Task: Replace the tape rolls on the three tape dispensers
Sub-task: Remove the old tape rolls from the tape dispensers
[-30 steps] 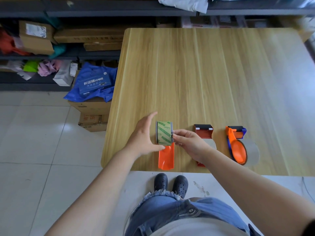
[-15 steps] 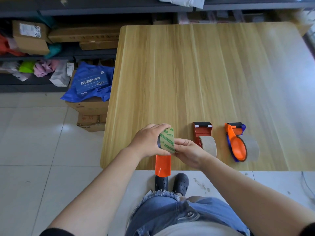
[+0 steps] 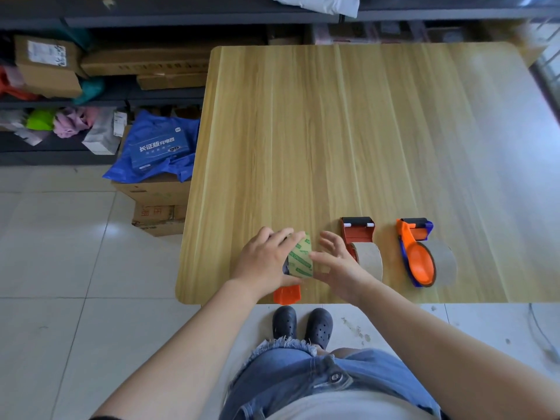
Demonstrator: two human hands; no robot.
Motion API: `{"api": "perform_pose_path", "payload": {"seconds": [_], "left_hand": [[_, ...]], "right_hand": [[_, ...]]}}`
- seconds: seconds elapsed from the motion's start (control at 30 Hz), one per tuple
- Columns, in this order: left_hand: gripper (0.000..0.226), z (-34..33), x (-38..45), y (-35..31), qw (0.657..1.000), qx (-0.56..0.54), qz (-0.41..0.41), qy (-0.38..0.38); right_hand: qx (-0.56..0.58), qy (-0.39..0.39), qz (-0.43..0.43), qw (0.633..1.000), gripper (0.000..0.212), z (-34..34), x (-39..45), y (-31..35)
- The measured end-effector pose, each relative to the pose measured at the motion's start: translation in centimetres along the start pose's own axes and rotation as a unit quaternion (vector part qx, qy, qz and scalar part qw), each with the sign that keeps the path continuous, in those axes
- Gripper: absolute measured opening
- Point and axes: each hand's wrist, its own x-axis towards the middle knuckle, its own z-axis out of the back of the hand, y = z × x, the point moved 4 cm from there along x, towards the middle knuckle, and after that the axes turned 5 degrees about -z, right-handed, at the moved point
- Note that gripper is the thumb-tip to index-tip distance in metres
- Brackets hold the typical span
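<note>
The left hand [image 3: 266, 262] has its grip around the green tape roll [image 3: 300, 259] near the front edge of the wooden counter [image 3: 333, 131]. The right hand [image 3: 336, 265] touches the roll, fingers spread wide. Boxes [image 3: 157, 207] sit on the tiled floor [image 3: 60, 253].

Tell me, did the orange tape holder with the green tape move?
Yes. The orange dispenser slid toward the person: its handle lay fully on the table a second ago, and now its end sticks out past the near edge, under the left hand.
</note>
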Motion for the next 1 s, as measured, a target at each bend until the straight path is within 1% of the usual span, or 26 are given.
{"api": "perform_pose_path", "payload": {"seconds": [0.03,0.07,0.1,0.17,0.27,0.33,0.43,0.53,0.67,0.8,0.9,0.93,1.0], "left_hand": [[0.091,-0.1,-0.1,0.0,1.000,0.002,-0.001,0.004],[0.092,-0.2,-0.1,0.0,1.000,0.003,-0.001,0.012],[0.095,-0.2,-0.2,0.1,1.000,0.001,0.000,0.023],[0.101,-0.4,-0.2,0.4,0.999,-0.005,0.003,0.050],[0.104,-0.5,-0.2,1.1,0.997,-0.018,0.012,0.078],[0.102,-0.5,-0.2,1.4,0.996,-0.028,0.018,0.086],[0.097,-0.4,0.0,1.7,0.996,-0.033,0.031,0.082],[0.087,-0.3,0.4,2.5,0.996,-0.034,0.048,0.071],[0.086,-0.4,1.0,2.9,0.997,-0.005,0.035,0.069],[0.077,-2.0,0.8,2.2,0.996,0.016,0.049,0.074],[0.072,-3.2,0.2,1.9,0.991,0.080,0.038,0.098],[0.076,-3.4,0.1,1.9,0.989,0.097,0.033,0.104],[0.092,-3.2,0.1,1.9,0.989,0.101,0.049,0.099]], "right_hand": [[-0.040,-0.004,-0.007,0.999,0.073,-0.1,0.0,0.0],[-0.072,0.002,-0.017,0.997,0.082,-0.4,0.1,0.1],[-0.091,0.014,-0.029,0.995,0.084,-0.8,0.1,0.2],[-0.111,0.033,-0.050,0.992,0.077,-1.4,0.3,0.3],[-0.120,0.034,-0.050,0.991,0.069,-1.4,0.7,0.4],[-0.118,0.035,-0.048,0.991,0.067,-1.5,0.8,0.5],[-0.118,0.031,-0.046,0.991,0.073,-1.6,0.8,0.8],[-0.122,0.001,-0.032,0.992,0.064,-1.2,0.6,1.3],[-0.139,-0.029,-0.020,0.990,0.073,-0.2,0.4,2.1],[-0.139,-0.034,-0.004,0.990,0.072,0.2,0.4,3.3],[-0.188,-0.044,0.003,0.981,0.075,0.1,0.7,4.3],[-0.222,-0.057,0.004,0.973,0.079,0.1,0.9,4.6],[-0.294,-0.092,0.012,0.951,0.089,0.1,1.4,5.4]]}}
